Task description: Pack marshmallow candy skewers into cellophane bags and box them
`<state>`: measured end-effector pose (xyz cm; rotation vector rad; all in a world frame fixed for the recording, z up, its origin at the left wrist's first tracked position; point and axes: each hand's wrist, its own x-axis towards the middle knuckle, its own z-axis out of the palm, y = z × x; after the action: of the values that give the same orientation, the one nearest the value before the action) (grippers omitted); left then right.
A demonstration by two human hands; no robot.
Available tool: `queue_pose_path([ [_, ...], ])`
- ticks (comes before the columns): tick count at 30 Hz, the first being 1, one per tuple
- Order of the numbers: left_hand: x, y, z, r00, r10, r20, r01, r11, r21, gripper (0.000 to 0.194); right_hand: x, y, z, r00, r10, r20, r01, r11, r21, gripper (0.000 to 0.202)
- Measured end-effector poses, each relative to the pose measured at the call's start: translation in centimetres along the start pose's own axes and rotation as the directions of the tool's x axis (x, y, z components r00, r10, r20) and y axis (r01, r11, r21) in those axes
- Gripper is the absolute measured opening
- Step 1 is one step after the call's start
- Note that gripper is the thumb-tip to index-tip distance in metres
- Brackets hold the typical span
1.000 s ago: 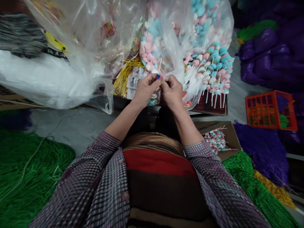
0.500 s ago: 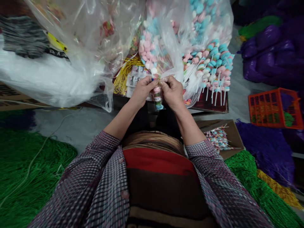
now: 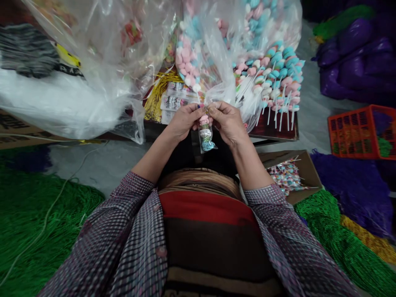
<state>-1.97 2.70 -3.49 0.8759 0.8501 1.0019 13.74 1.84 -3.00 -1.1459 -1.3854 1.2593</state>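
Between my two hands hangs a small clear bag of stacked pink, white, green and blue candy (image 3: 206, 134), its gathered top pinched at the fingertips. My left hand (image 3: 185, 119) is closed on the left side of that top. On its right side, my right hand (image 3: 227, 120) pinches the same spot with thumb and forefinger. Gold twist ties (image 3: 154, 103) and printed labels (image 3: 173, 100) lie on the dark table (image 3: 275, 128) just beyond my left hand. Candy skewers on white sticks (image 3: 283, 82) lie at the table's right.
Large clear bags of candy (image 3: 188, 57) stand at the back. Grey gloves (image 3: 27, 49) rest on white plastic at the left. A cardboard box (image 3: 309, 173) with wrapped candies and an orange crate (image 3: 354, 132) are at the right. Green strands (image 3: 40, 222) cover the lower left.
The candy bag hangs lower and shows more of its length between my hands. The surroundings have shifted slightly as the view moved. Both hands keep their pinch.
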Motion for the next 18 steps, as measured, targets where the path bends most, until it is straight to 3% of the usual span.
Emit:
queue_pose_path([
  [3,-0.2,0.1,-0.2,1.0,-0.022,0.009,0.022,1.0,-0.006,0.036,-0.7,-0.9,-0.8,0.979,-0.202,0.028,0.204,0.958,-0.204,0.047],
  [7,-0.3,-0.1,-0.4,0.997,-0.057,0.054,0.059,0.997,-0.042,0.031,-1.2,-1.9,-1.6,0.903,-0.4,0.155,0.421,0.762,-0.491,0.037],
  [11,-0.4,-0.4,-0.4,0.99,-0.105,0.095,0.111,0.992,-0.066,0.027,-1.0,-1.7,-2.0,0.868,-0.426,0.255,0.489,0.648,-0.584,0.034],
  [18,-0.8,-0.1,-0.1,0.988,-0.124,0.096,0.133,0.987,-0.093,0.032,-0.3,-0.8,-2.5,0.873,-0.406,0.272,0.481,0.619,-0.621,0.037],
])
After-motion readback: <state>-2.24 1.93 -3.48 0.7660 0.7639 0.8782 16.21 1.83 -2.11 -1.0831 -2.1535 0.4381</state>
